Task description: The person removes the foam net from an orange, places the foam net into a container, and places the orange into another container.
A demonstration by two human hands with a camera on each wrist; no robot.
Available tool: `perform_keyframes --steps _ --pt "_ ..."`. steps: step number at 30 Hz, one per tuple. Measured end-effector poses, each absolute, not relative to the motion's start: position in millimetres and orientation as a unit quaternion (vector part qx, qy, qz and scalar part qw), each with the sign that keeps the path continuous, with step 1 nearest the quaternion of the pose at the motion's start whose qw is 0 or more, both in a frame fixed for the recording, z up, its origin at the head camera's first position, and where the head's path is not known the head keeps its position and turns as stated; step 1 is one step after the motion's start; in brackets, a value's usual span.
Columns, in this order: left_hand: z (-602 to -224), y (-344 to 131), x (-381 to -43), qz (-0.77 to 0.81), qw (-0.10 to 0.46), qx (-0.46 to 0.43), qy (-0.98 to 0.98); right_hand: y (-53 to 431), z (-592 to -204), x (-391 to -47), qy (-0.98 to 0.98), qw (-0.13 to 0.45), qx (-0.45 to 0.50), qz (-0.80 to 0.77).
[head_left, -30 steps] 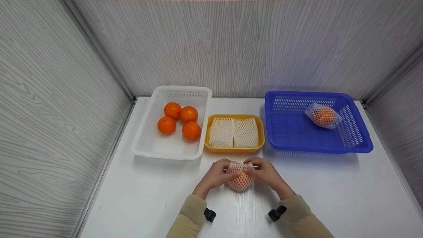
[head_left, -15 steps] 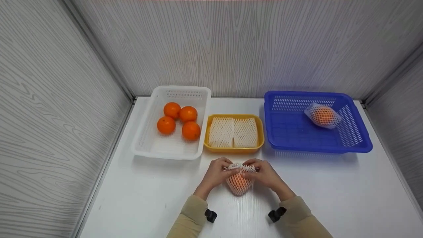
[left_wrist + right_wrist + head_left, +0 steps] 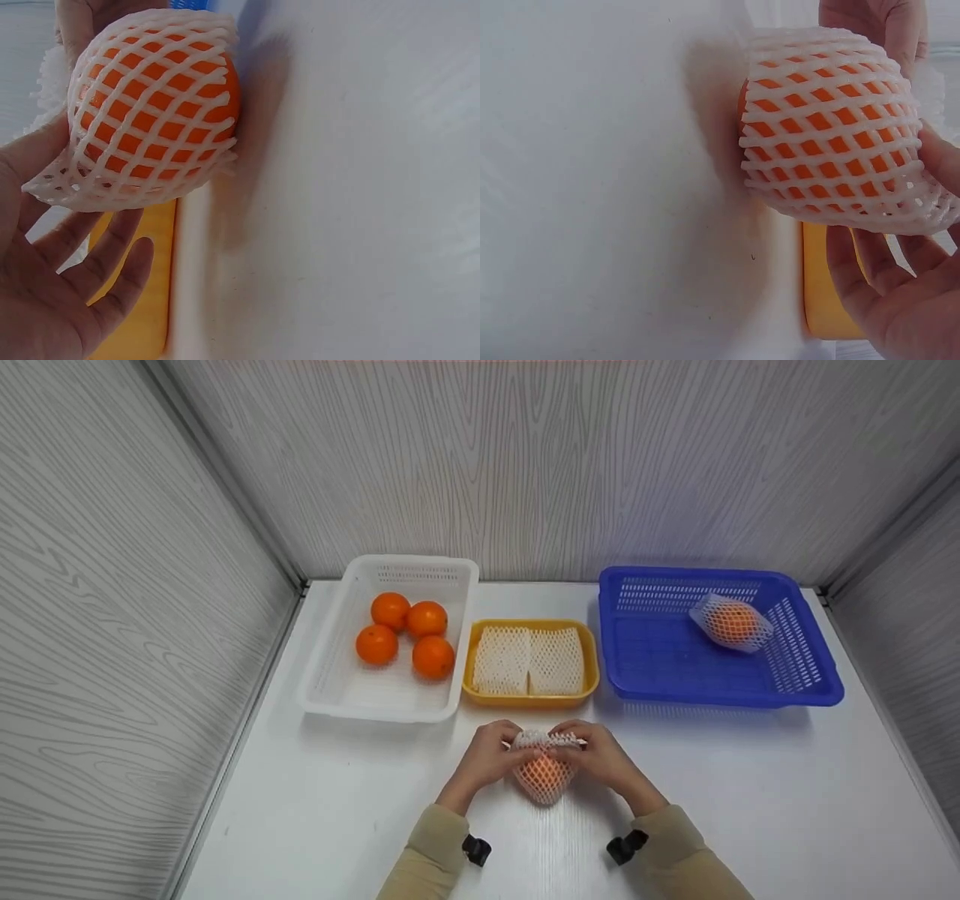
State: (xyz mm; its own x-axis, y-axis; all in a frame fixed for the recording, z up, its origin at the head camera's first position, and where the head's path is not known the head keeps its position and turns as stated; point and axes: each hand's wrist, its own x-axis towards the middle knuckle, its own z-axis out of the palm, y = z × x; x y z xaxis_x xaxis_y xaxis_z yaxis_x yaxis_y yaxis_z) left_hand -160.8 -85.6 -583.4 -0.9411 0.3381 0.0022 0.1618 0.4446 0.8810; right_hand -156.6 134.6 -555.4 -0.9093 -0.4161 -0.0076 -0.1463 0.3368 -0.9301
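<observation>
An orange [image 3: 154, 101] sits inside a white foam net sleeve [image 3: 544, 780], held between my two hands in front of the yellow tray. My left hand [image 3: 489, 754] pinches the sleeve's left side near its far edge, thumb on the near side and fingers behind. On the opposite side my right hand [image 3: 596, 754] grips the sleeve's edge the same way. In the left wrist view the orange's skin shows bare at the end of the net [image 3: 150, 112]. The right wrist view shows the mesh [image 3: 825, 127] stretched over the fruit, with the right thumb against it.
A white basket [image 3: 330, 708] with several bare oranges [image 3: 377, 645] stands at the back left. The yellow tray [image 3: 525, 701] beside it holds flat foam net sleeves [image 3: 556, 660]. At the back right, a blue basket [image 3: 675, 694] contains one netted orange [image 3: 733, 624].
The netted orange has tipped slightly toward me, and its sleeve now tapers at the near end. Both hands stay at the far edge with small finger shifts.
</observation>
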Motion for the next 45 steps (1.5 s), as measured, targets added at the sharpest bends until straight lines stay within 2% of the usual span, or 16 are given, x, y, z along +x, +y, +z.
perform_keyframes --steps 4,9,18,21,27,29,33,38,41,45 --pt "-581.9 -86.2 -161.3 0.495 0.070 0.162 0.850 143.8 -576.2 -164.0 0.790 0.156 -0.187 -0.562" --pt "-581.7 -86.2 -161.0 0.503 0.051 0.162 0.848 149.3 -582.6 -165.4 0.769 0.172 -0.192 -0.585" --pt "-580.7 -86.5 -160.3 0.499 0.035 0.154 0.852 139.9 -577.2 -162.5 0.823 0.089 -0.199 -0.524" --pt "-580.4 -88.2 -159.5 0.495 0.048 0.142 0.856 137.4 -576.2 -162.8 0.819 0.082 -0.190 -0.535" --pt "-579.5 -90.6 -156.9 0.480 0.128 0.121 0.859 134.3 -571.7 -162.3 0.819 0.072 -0.177 -0.541" --pt "-579.4 -89.4 -157.3 0.478 0.129 0.130 0.859 132.5 -561.1 -158.8 0.818 0.073 -0.180 -0.541" --pt "-578.9 -86.0 -159.8 0.479 0.094 0.152 0.859 133.1 -541.1 -152.8 0.804 0.104 -0.179 -0.558" --pt "-578.3 -81.6 -161.1 0.477 0.044 0.143 0.866 141.8 -556.5 -156.7 0.785 0.145 -0.176 -0.576" --pt "-578.8 -79.5 -160.6 0.477 0.025 0.135 0.868 144.6 -572.4 -159.6 0.791 0.144 -0.176 -0.567" --pt "-579.2 -79.8 -159.6 0.487 0.028 0.128 0.864 144.5 -582.5 -162.2 0.798 0.122 -0.162 -0.568"
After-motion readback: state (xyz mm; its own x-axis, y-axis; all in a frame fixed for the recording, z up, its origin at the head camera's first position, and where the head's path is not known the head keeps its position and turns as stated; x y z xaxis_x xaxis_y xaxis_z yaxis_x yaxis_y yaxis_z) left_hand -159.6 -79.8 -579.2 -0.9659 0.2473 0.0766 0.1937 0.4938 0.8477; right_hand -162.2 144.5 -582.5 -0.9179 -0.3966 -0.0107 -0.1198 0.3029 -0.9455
